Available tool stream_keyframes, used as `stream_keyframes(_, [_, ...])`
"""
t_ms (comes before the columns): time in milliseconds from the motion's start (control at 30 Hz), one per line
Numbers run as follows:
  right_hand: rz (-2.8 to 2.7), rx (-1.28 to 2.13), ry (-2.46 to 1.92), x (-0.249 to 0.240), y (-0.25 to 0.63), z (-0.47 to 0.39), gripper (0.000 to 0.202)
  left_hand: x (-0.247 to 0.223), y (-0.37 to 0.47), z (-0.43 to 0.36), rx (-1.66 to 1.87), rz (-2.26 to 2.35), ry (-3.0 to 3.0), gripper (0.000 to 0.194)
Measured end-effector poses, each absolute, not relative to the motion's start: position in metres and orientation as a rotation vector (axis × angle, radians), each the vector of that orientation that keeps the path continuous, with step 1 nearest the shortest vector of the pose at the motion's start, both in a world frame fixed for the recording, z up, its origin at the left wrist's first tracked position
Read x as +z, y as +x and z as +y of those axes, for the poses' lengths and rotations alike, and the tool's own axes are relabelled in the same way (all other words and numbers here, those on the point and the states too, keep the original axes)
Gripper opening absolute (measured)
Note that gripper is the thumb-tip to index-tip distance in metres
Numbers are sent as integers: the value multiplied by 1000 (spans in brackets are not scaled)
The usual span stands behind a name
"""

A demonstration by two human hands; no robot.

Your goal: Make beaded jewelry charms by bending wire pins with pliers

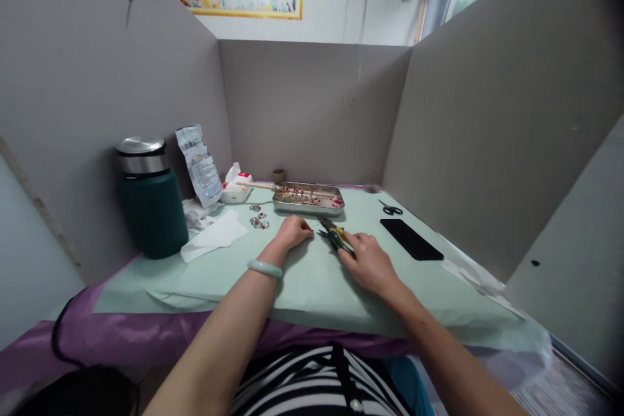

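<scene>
My left hand (294,231), with a pale green bangle (265,268) on the wrist, is closed in a pinch over the table. Something tiny shows at its fingertips, too small to name. Just to the right, my right hand (368,260) is wrapped around pliers (338,236) with dark green and yellow handles. The jaws stand apart and point left towards my left fingertips, with a small gap between them. Beyond both hands lies a metal tray (308,209) holding many red and gold-coloured beads. Small ornaments with red beads (259,223) lie left of the tray.
A dark green flask (152,208), a silver pouch (199,166), a tissue pack (236,190) and white paper (214,238) are on the left. Scissors (391,210) and a black phone-like slab (411,238) lie on the right. Grey partitions (312,110) enclose the table on three sides.
</scene>
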State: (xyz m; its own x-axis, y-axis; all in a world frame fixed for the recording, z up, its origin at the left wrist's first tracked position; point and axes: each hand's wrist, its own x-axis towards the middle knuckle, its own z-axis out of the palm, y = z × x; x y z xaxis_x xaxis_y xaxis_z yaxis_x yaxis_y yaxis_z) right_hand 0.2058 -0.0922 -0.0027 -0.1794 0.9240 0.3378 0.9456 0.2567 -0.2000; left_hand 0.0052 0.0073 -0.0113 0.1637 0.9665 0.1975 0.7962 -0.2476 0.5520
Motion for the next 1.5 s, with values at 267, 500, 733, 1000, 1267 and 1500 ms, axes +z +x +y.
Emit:
stream_keyframes(267, [-2029, -120, -1978, -11, 243, -62, 38, -14, 5, 9, 917, 1390, 1756, 19])
stream_keyframes(500, [-2078, -366, -1917, -4, 225, -63, 38, -5, 7, -1, 997, 1176, 1625, 22])
stream_keyframes(733, [-2334, -320, -1718, -11, 186, -52, 39, -1, 9, -2, 1096, 1037, 1451, 27])
stream_keyframes(1000, [-2414, -233, -1497, -15, 192, -35, 24, 2, 8, -4, 1243, 944, 1291, 25])
stream_keyframes(1267, [-1214, 1214, -779, -1, 205, -16, 14, 2, 5, -1, 1292, 911, 1263, 29])
stream_keyframes(1500, [-1011, 1942, -477, 8, 195, -33, 23, 3, 4, -1, 1371, 914, 1243, 35])
